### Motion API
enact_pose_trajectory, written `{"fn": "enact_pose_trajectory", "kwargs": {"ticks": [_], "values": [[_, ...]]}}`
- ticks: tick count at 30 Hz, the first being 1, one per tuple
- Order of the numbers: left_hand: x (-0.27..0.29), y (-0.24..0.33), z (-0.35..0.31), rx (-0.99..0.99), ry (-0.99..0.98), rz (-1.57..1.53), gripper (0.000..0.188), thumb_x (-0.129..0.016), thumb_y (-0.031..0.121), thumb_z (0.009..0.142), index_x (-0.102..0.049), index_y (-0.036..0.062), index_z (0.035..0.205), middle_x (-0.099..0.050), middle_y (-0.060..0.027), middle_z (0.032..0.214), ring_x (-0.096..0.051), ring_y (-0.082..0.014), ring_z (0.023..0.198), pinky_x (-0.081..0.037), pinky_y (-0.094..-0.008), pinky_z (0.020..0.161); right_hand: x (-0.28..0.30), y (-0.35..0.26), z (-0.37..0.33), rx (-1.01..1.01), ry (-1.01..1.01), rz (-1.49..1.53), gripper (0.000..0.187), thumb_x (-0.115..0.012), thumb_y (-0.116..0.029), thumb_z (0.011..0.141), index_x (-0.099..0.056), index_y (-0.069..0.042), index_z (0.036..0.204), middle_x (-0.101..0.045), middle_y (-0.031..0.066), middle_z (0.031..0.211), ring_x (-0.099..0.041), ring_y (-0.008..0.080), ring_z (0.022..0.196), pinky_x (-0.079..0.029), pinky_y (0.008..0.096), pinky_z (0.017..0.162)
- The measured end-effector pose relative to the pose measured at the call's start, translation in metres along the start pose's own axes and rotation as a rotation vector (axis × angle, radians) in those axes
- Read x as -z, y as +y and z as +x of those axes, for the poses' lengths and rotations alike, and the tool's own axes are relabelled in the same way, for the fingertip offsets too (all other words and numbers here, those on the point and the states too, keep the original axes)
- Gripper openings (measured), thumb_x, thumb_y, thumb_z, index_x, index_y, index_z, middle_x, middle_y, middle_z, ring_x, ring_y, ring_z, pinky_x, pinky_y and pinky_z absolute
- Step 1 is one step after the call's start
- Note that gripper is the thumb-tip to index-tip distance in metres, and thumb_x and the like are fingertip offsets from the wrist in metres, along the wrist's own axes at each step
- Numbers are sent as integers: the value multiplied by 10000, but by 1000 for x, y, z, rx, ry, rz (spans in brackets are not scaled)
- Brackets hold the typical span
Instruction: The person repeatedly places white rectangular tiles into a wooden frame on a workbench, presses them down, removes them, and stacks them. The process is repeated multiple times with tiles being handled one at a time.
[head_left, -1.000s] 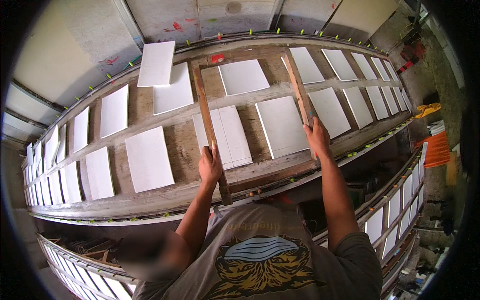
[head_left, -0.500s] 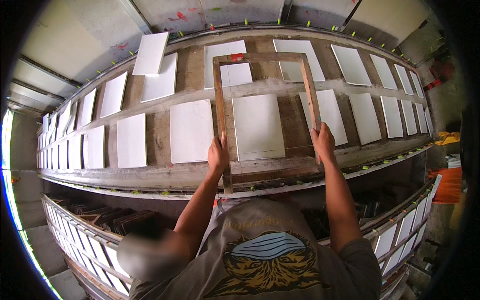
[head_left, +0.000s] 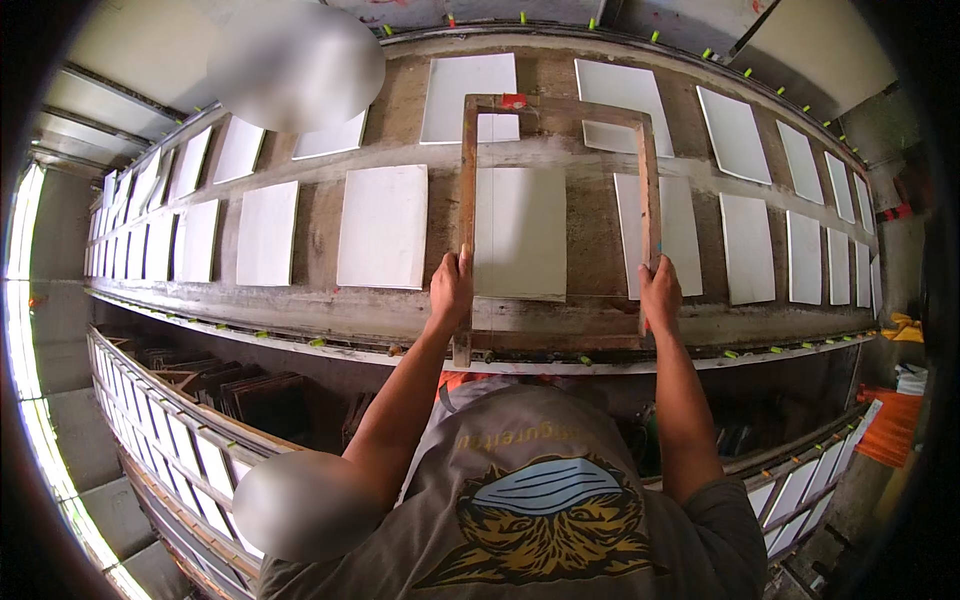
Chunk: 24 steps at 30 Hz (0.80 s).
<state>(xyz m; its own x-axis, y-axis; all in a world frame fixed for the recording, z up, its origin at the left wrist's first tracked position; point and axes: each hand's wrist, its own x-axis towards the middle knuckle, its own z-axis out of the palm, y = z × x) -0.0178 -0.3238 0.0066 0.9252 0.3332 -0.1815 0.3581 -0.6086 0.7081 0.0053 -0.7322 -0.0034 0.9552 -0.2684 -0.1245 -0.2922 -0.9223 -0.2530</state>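
A brown wooden frame (head_left: 467, 190) hangs in both hands above a long table, its centre see-through with thin lines across it. A red patch (head_left: 514, 101) marks its far bar. My left hand (head_left: 452, 290) is closed around the near part of the left bar, and my right hand (head_left: 660, 292) grips the right bar at about the same level. Through the opening I see one white sheet (head_left: 525, 240) with a shadow on it. Another white sheet (head_left: 672, 240) lies partly beneath the right bar.
Two rows of white sheets (head_left: 383, 225) run along the table (head_left: 590, 312). Small yellow-green pegs (head_left: 585, 359) line its edges. Behind me, a second table (head_left: 200, 425) carries more white sheets, with dark frames (head_left: 260, 398) stacked underneath. A blurred area hides part of the far left.
The wooden frame has shifted slightly to the right over the sheets, still held in both hands. The whole view has moved a little too.
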Motion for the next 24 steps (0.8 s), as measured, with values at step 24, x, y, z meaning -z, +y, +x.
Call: {"fn": "enact_pose_trajectory", "kwargs": {"ticks": [24], "values": [[-2,-12,6,-147,87,1,482,-746,393,877,-570,-41,763,-570,-202,628,-543,-322,551,-458,-454,575,16,81,73,-345,151,139,862,-723,-609,831,-496,2,1395,-551,271,1366,-496,422,1320,-434,516,1070]]}}
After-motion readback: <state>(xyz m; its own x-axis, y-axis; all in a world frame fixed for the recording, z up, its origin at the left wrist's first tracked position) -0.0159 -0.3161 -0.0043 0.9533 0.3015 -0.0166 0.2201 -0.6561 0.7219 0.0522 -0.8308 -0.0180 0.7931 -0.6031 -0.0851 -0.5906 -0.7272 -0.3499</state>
